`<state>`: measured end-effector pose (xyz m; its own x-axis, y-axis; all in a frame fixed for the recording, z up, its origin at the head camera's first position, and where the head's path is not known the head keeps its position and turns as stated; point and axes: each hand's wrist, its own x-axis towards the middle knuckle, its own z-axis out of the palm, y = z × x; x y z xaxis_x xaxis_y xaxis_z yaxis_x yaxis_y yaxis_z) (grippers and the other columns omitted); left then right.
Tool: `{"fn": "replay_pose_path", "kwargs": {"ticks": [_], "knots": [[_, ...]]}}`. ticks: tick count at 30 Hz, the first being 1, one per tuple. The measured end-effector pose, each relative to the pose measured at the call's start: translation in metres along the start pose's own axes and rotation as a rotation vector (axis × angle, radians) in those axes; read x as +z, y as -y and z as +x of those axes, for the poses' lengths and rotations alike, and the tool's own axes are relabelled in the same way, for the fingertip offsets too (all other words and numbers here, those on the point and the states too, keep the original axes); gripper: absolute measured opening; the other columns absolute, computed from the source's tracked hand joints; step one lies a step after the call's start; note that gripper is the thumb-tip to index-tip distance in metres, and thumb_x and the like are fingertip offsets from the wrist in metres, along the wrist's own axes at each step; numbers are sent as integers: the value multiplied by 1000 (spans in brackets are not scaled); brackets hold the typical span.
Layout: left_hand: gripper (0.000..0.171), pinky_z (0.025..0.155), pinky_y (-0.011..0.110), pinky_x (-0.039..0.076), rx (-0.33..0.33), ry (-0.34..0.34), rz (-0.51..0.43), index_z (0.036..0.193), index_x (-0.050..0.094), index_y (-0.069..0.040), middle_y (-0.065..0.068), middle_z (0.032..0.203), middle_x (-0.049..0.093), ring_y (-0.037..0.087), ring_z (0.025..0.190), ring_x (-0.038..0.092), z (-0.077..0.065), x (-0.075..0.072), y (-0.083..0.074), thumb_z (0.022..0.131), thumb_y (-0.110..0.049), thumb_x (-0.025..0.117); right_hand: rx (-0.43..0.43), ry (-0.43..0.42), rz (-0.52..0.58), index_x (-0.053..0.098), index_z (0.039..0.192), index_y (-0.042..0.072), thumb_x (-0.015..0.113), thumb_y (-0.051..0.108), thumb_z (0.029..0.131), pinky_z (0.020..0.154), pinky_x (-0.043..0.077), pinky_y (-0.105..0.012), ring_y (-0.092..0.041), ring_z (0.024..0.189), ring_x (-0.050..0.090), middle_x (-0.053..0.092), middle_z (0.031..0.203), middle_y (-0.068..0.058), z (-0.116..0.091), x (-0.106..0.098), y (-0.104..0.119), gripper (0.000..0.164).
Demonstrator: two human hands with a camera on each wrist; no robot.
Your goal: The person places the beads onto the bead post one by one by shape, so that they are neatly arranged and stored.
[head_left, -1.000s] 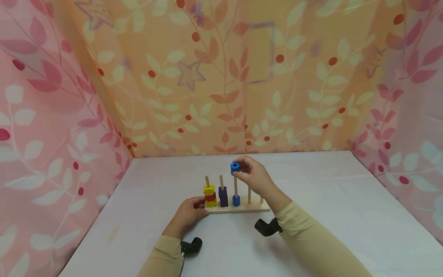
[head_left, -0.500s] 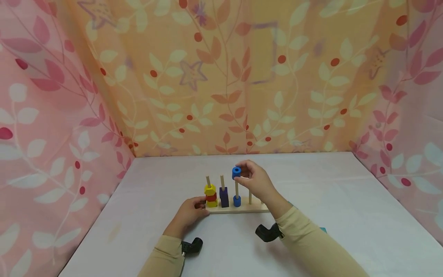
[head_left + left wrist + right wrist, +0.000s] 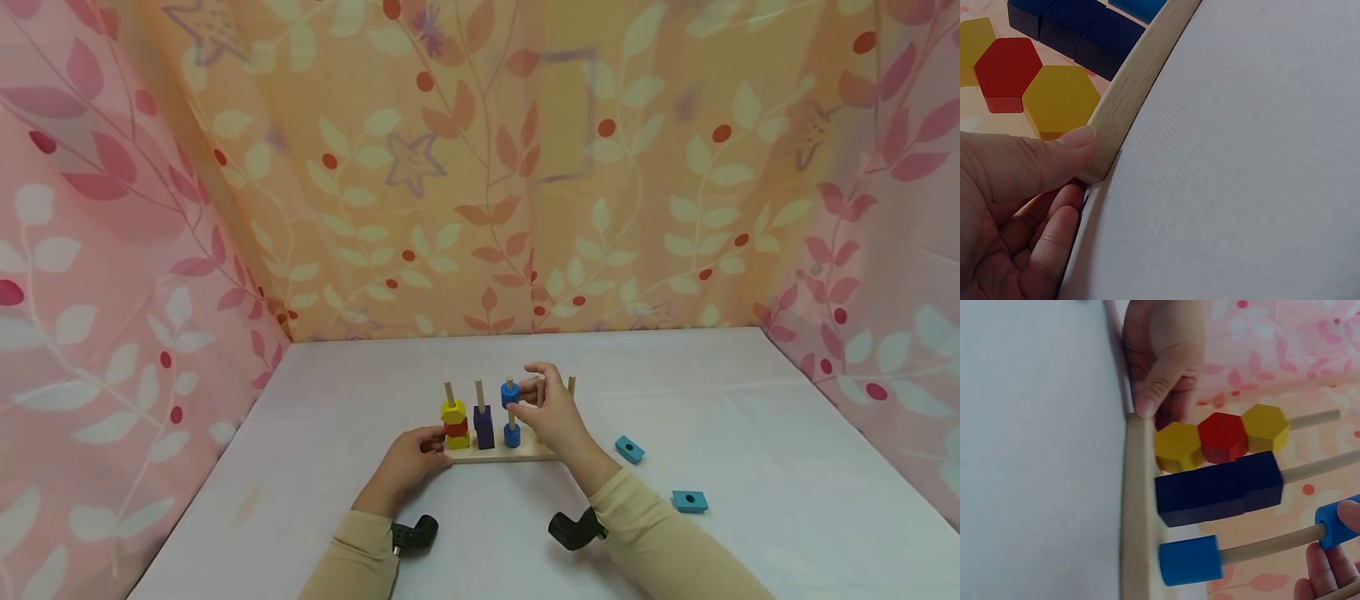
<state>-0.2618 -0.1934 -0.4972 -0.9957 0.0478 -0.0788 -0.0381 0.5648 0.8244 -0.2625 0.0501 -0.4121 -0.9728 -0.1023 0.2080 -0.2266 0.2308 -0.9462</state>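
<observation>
A wooden peg board (image 3: 504, 456) stands on the table. At its left end, my left hand (image 3: 408, 458) holds the base, thumb against the front edge, as the left wrist view shows. My right hand (image 3: 558, 423) pinches a blue cylinder (image 3: 510, 395) threaded near the top of the third peg. Lower on that peg sits another blue cylinder (image 3: 1191, 560), with a gap between the two. The first peg carries yellow hexagonal blocks (image 3: 453, 410) with a red hexagonal block (image 3: 1222, 436) between them. Dark blue-purple blocks (image 3: 483, 427) are stacked on the second peg.
Two teal blocks with holes (image 3: 629, 450) lie on the table right of the board, near the right forearm. Two more pegs stand at the right end, one partly behind the right hand. Patterned cloth (image 3: 487, 208) hangs behind and at both sides.
My right hand has lowered the blue cylinder from the peg's tip to a little below it. The teal blocks have come into view from behind the right arm. The left hand stays put.
</observation>
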Motion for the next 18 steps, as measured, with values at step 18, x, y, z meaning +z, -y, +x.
{"fn": "replay_pose_path", "kwargs": {"ticks": [18], "knots": [[52, 85, 41, 43, 20, -2, 15, 121, 60, -11, 2, 96, 62, 18, 87, 52, 0, 0, -2, 72, -15, 77, 78, -7, -1, 54, 95, 1, 72, 0, 75, 83, 47, -39, -27, 94, 61, 63, 94, -10, -3, 10, -33, 27]]}}
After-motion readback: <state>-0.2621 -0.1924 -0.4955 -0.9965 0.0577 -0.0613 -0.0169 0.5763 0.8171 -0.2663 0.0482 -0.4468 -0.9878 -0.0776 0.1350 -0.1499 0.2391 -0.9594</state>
